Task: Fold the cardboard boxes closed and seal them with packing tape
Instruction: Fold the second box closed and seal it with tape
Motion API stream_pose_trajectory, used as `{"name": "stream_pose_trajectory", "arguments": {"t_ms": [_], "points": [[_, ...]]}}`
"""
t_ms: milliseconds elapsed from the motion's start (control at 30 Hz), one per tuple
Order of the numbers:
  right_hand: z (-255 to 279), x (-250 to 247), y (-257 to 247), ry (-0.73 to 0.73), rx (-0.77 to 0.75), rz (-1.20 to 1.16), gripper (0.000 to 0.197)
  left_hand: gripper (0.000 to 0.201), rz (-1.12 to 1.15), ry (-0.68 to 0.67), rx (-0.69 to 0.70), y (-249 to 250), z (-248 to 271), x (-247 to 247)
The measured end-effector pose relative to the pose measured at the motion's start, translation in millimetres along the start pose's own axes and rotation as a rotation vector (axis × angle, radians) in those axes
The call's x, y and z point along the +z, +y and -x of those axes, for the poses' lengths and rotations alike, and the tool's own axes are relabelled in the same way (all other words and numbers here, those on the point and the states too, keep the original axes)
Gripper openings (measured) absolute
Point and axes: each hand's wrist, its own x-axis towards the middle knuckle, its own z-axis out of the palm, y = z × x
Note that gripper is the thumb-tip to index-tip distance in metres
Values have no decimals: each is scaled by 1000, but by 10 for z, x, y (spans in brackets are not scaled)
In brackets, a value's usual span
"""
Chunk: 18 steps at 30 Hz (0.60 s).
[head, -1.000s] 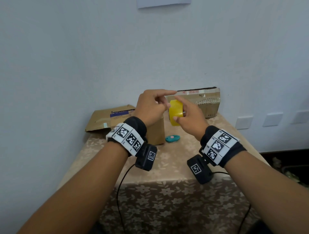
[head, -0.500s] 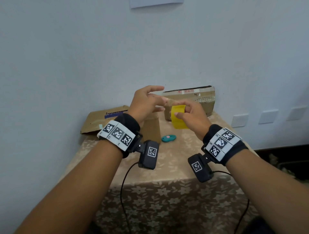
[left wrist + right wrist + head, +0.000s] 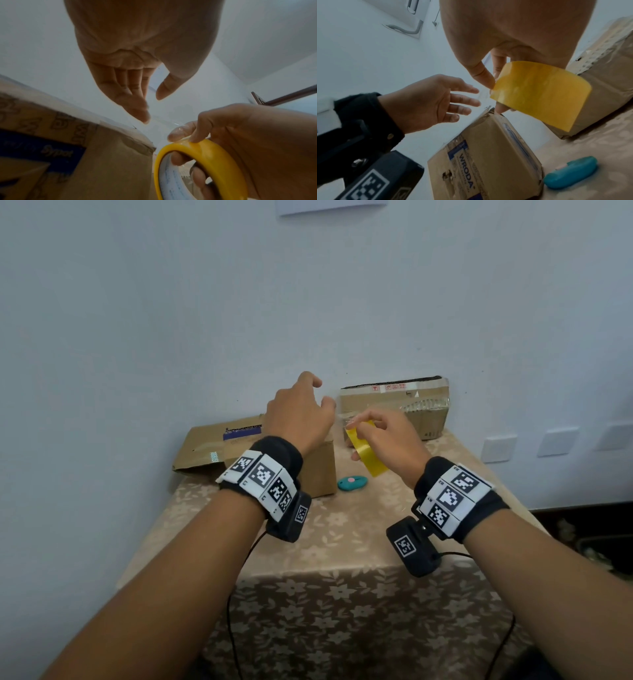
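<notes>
A yellow roll of packing tape (image 3: 366, 451) is being gripped by the right hand (image 3: 390, 440), held in the air above the worktop (image 3: 342, 535). In the left wrist view, fingers (image 3: 178, 157) are being passed through the core of the roll while the thumb and forefinger are being pressed onto its outer rim, where a clear strip of tape appears to be lifting off. The left hand (image 3: 301, 419) is being held open just beside the roll, its fingers extended and loosely spread toward the clear strip; whether the fingertips are touching the strip cannot be told.

A small cardboard box (image 3: 488, 155) printed with "WRODA" is standing on the worktop directly under the left hand, its top edges already covered with tape. A flatter cardboard piece (image 3: 212, 446) is lying behind it to the left, against the wall. A second, longer cardboard box (image 3: 418, 409) is being kept at the back of the worktop, behind the right hand, with tape wrapped over its top. A teal cutter (image 3: 352, 482) is lying on the flowered cloth between the small box and the right wrist.
</notes>
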Motion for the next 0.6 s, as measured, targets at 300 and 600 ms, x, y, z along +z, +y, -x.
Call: {"name": "stream_pose_trajectory", "arguments": {"t_ms": [300, 600], "points": [[44, 78, -47, -47, -42, 45, 18, 42, -321, 98, 10, -15, -22, -81], [58, 61, -65, -24, -66, -24, 22, 41, -58, -111, -116, -5, -64, -105]]}}
